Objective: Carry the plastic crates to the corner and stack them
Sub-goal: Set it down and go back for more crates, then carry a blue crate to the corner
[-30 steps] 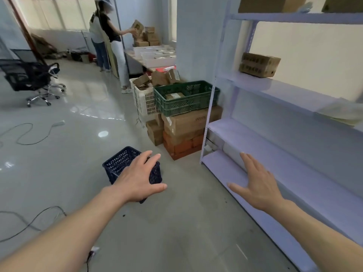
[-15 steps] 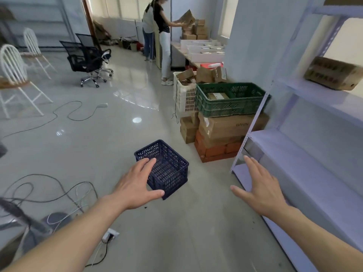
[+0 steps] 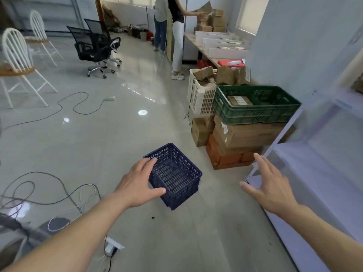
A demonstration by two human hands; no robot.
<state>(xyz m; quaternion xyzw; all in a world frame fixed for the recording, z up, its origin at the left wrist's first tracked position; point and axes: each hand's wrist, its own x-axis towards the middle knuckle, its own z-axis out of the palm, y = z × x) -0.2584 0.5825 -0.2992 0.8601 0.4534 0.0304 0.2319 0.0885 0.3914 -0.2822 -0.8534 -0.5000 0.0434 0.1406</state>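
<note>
Crate [image 3: 176, 173], dark blue, on floor [image 3: 117, 134] at lower centre of frame. Left hand [image 3: 137, 185] released, fingers spread, over its left rim; contact unclear. Right hand [image 3: 272, 190] released, apart at lower right, before shelf [image 3: 314, 173]. Green crate [image 3: 255, 114] atop boxes [image 3: 245, 138], centre right.

Navy crate [image 3: 174, 173], its walls a slotted grid, on glossy pale-grey floor [image 3: 117, 144] at 6 o'clock. At 2 o'clock, a dark-green lattice crate [image 3: 253, 116] over tan cartons [image 3: 245, 136] and an orange carton [image 3: 227, 160], beside a white slotted crate [image 3: 202, 103]. Black mesh chair [image 3: 94, 46] at 11 o'clock; pale-lilac shelf [image 3: 306, 193] at 4 o'clock.
</note>
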